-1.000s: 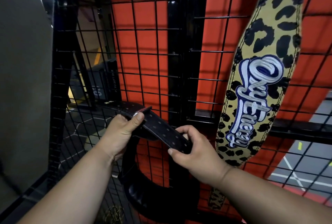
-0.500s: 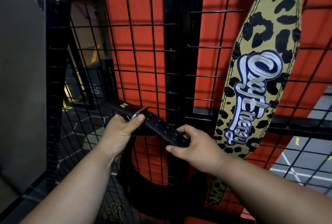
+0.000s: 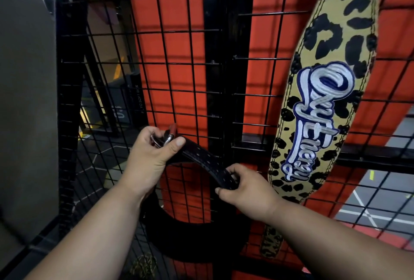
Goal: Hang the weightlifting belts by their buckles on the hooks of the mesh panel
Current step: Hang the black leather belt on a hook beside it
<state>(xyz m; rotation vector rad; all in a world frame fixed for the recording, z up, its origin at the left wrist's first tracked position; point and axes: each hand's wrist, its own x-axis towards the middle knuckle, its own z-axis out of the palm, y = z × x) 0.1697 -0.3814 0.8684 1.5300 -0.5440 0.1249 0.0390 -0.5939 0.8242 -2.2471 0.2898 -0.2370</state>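
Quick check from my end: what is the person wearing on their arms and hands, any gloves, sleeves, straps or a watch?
Nothing shows on either one. The left hand and right hand are bare, with no gloves, rings or wraps. Both forearms are uncovered down to the frame edge: no sleeve cuff, watch or wrist strap in view. Fingernails are short and unpainted.

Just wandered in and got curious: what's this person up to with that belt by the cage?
A person is holding a black weightlifting belt in front of a black mesh panel. The left hand grips the end with the metal buckle, and the right hand pinches the punched strap further along; the rest of the belt loops down below. The belt is not hung yet. A leopard-print belt already hangs against the panel to the right; its top is out of view.
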